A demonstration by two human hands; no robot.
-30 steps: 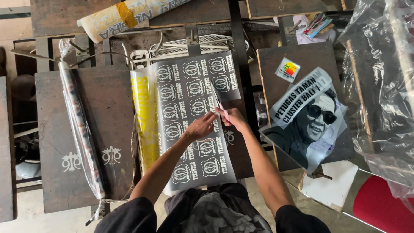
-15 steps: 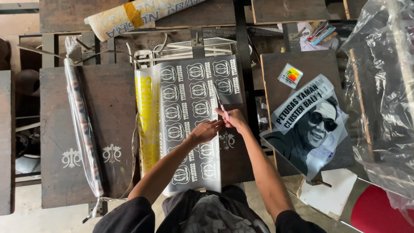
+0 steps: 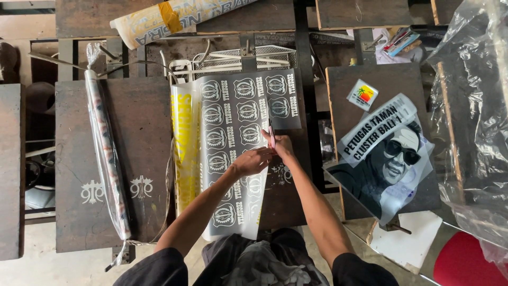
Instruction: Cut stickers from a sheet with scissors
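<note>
A grey transfer sheet printed with rows of white emblems lies on a dark wooden board in front of me. My left hand presses on the sheet near its right edge, fingers together. My right hand is closed on a thin pink cutter or pen, its tip on the sheet's right edge beside the left hand. A strip of the sheet at upper right extends past the cut edge. A yellow printed sheet lies beneath, showing at the left.
A wrapped roll lies on the left board. Another roll rests at the top. A grey film with a portrait and lettering, plus a small sticker, sits on the right board. Clear plastic sheeting hangs at far right.
Both hands have shifted slightly along the sheet's right edge, staying close together with the cutter on the sheet. The camera view has drifted a little.
</note>
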